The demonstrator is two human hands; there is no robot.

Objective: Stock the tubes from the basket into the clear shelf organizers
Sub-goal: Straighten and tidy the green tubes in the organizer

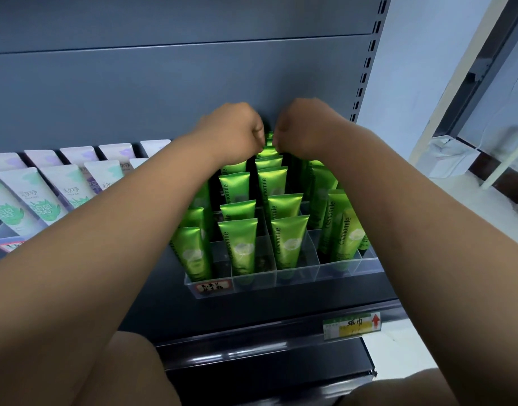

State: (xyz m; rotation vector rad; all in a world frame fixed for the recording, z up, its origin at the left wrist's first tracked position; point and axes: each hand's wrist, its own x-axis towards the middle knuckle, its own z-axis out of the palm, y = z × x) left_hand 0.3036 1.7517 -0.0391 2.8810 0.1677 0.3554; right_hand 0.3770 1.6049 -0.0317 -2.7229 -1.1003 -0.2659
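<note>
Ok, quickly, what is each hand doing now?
Left hand: fingers curled, pinching the rearmost green tube.
Right hand: pinching the same tube.

The left hand (234, 133) and right hand (304, 130) are hiding their own fingertips and the tops of the rearmost green tubes (268, 155). The left forearm (134, 206) is covering several white tubes (102, 174). The shelf label (351, 325) is showing writing too small to read.
</note>
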